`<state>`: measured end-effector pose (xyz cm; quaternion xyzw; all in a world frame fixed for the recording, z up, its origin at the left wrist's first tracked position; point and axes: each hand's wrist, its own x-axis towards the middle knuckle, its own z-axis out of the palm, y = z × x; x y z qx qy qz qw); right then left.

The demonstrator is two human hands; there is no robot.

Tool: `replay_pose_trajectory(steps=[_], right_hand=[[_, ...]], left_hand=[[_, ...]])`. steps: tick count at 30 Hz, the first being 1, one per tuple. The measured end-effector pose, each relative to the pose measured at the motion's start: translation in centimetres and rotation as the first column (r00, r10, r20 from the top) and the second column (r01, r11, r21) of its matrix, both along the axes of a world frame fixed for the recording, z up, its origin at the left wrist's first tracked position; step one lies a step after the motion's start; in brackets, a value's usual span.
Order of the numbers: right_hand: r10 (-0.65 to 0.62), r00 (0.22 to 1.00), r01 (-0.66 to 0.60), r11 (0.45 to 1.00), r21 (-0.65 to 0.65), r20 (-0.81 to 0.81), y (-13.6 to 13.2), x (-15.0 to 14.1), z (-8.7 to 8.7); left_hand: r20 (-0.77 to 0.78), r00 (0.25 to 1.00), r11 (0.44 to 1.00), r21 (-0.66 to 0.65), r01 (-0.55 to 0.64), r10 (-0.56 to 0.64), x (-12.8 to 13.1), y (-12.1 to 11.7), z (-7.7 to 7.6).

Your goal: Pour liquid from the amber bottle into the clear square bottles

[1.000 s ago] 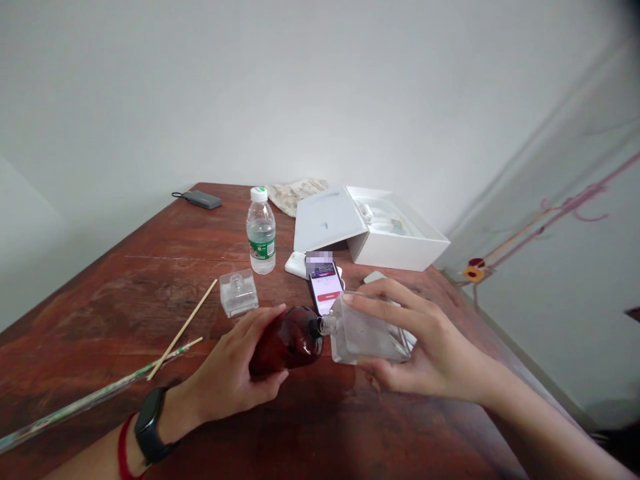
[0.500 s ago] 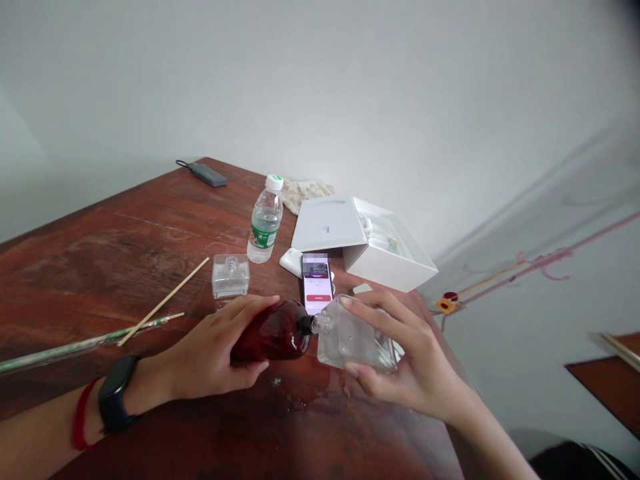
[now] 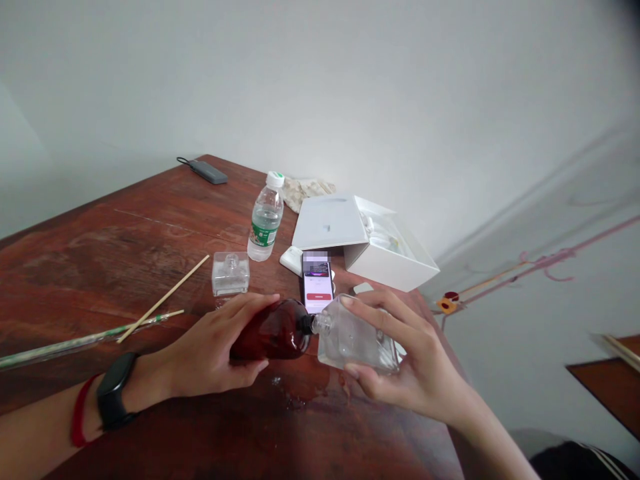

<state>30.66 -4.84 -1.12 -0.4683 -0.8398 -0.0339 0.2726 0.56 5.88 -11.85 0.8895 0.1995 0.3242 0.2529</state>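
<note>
My left hand (image 3: 225,343) is wrapped round a dark red-brown bottle (image 3: 280,331) that lies sideways, its black neck pointing right. In my right hand (image 3: 405,347) is a clear square glass bottle (image 3: 353,339), tilted so that its threaded neck points left. The two mouths meet end to end over the table. Whether liquid passes between them I cannot tell. Behind my left hand a second clear square bottle (image 3: 230,275) stands on the table. Just beyond the joined necks lies a phone (image 3: 318,283) with a lit screen.
A water bottle (image 3: 265,220) with a green label stands at the back, beside an open white box (image 3: 390,267). Wooden chopsticks (image 3: 165,297), one in a wrapper, lie at left. A grey power bank (image 3: 209,171) rests near the far edge. Wet spots mark the table (image 3: 240,427).
Both hands and the two joined bottles hold almost the same position. The view has shifted very slightly; nothing has been taken up or let go.
</note>
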Motion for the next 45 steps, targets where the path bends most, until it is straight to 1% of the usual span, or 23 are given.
replay_pose_trajectory(steps=[7,13,21,30,36,45], right_hand=[[-0.001,1.000,0.001,1.000,0.003,0.003,-0.08,0.10,-0.12],[0.017,1.000,-0.017,0.999,0.029,0.000,0.00,0.12,-0.22],[0.039,0.999,-0.039,0.999,-0.001,-0.012,-0.04,0.25,-0.18],[0.016,1.000,-0.016,1.000,0.011,-0.011,-0.25,0.24,-0.32],[0.015,1.000,-0.016,1.000,-0.023,-0.023,-0.30,0.12,-0.16],[0.023,0.999,-0.024,0.999,-0.024,-0.025,-0.27,0.09,0.04]], left_hand=[[-0.014,1.000,1.000,0.002,0.001,-0.001,0.04,0.21,-0.35],[-0.009,1.000,1.000,0.007,0.009,-0.009,0.06,0.34,-0.50],[0.003,1.000,1.000,0.007,0.007,-0.007,0.07,0.14,-0.30],[-0.010,1.000,1.000,0.017,-0.011,0.011,-0.04,0.04,-0.35],[-0.017,1.000,1.000,0.022,-0.020,0.021,0.00,0.00,-0.23],[-0.014,1.000,0.999,0.032,-0.022,0.022,0.12,0.15,-0.67]])
